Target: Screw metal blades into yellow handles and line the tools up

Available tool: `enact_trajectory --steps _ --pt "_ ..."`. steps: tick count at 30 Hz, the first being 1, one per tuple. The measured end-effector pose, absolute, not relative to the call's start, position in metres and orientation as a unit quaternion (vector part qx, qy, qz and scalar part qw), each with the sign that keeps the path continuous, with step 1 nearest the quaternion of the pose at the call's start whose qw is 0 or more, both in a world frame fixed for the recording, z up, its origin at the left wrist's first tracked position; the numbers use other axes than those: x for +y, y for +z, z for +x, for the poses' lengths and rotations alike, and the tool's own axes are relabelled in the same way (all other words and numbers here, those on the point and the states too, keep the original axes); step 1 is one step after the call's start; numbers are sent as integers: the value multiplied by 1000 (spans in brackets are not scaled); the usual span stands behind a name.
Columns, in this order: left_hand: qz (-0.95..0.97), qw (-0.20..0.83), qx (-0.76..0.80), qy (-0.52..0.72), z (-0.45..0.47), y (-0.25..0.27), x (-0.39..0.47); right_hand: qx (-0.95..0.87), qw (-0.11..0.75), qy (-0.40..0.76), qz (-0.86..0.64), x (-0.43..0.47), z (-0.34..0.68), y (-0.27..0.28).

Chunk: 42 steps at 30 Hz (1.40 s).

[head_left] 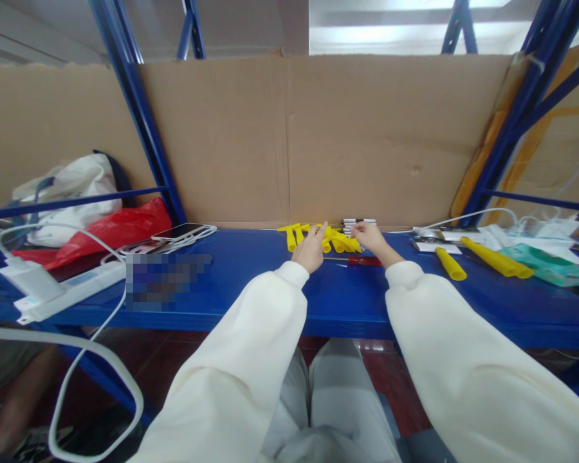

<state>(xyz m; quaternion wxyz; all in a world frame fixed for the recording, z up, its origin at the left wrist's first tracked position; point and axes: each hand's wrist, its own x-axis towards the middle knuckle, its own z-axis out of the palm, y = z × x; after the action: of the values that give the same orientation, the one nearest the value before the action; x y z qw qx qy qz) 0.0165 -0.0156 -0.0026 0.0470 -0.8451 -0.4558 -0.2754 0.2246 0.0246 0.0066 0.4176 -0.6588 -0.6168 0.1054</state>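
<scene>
My left hand (311, 249) reaches over a row of yellow plastic tube-like pieces (338, 243) at the back of the blue shelf. Its fingers are stretched forward and touch or hover just above the pieces; which of the two I cannot tell. At the right end of that row, my right hand (369, 236) has its fingertips drawn together. Anything between them is too small to make out. Just behind it lie several thin black-and-white sticks, like marker pens (351, 221). A red screwdriver-like handle (364, 261) rests in front of the yellow pieces, near my right wrist.
Larger yellow cones (495, 256) and a green plastic packet (550, 263) lie on the right. On the left are a white power strip (82, 286), a phone (176, 232) and a red bag (120, 228). A cardboard panel (289, 141) closes off the back.
</scene>
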Motion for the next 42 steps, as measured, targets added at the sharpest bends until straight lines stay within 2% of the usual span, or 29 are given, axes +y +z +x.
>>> enact_trajectory --steps 2,5,9,13,21,25,30,34,38,42 --pt "-846 45 -452 -279 16 -4 -13 -619 449 215 -608 14 218 11" --pt "-850 36 -443 -284 16 -6 -12 -626 439 394 -510 0 209 14" --pt "-852 18 -442 -279 16 -5 -13 -600 435 504 -442 -8 202 11" --pt "-854 4 -453 -256 17 -3 -17 -539 493 507 -457 -2 206 9" --pt "-879 -11 -434 -199 18 -2 -22 -366 670 388 -516 4 227 16" --pt "-874 -9 -433 -221 19 1 -25 -306 710 378 -509 9 234 14" --pt "-859 -7 -433 -274 19 1 -23 -299 720 412 -471 12 239 14" --pt "-821 0 -431 -374 15 3 -16 -379 701 467 -384 9 241 17" --pt "-711 9 -526 -466 2 9 -6 -453 652 478 -376 7 241 15" --pt "-594 -13 -653 -470 -20 10 4 -484 617 478 -395 9 241 12"
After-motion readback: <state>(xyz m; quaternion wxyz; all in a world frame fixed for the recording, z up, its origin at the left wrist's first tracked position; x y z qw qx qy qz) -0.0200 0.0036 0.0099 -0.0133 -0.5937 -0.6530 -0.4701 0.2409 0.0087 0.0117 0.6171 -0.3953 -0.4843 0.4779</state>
